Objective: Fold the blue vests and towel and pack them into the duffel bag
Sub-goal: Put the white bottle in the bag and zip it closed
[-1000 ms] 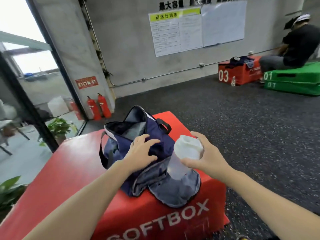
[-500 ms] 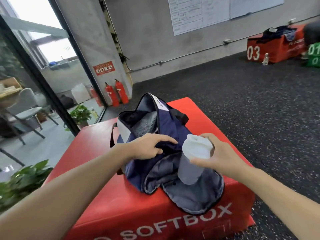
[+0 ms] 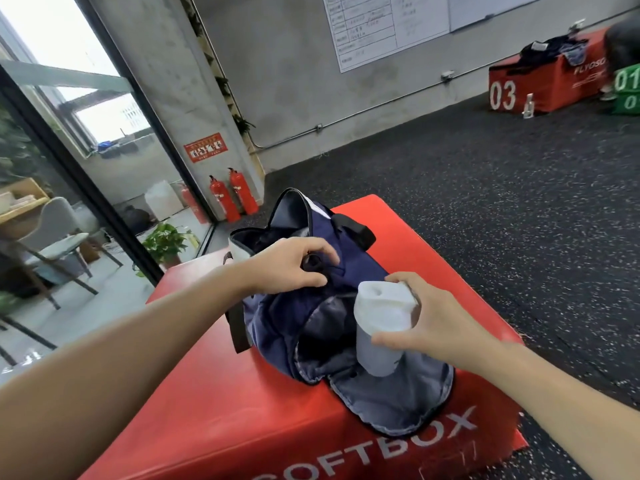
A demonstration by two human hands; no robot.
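A navy duffel bag (image 3: 353, 268) lies on a red soft box (image 3: 207, 393), its main mouth open at the far end and a round end flap (image 3: 391, 400) unzipped and folded down toward me. My left hand (image 3: 287, 265) rests on top of the bag, fingers curled and pinching the dark fabric there. My right hand (image 3: 433, 323) grips a translucent white-lidded bottle (image 3: 381, 323) upright at the open near end pocket. No vests or towel show outside the bag; something grey lies inside the main mouth.
Black rubber floor surrounds the box on the right. A red box marked 03 (image 3: 540, 84) with clothes on it and a green box (image 3: 627, 88) stand at the far right. Two fire extinguishers (image 3: 232, 195) and a potted plant (image 3: 166, 240) sit beside the glass wall.
The view has tilted down and left. My left hand moved from flat on the bag's side up onto its top and now pinches the fabric. The bottle stays in my right hand at the end pocket.
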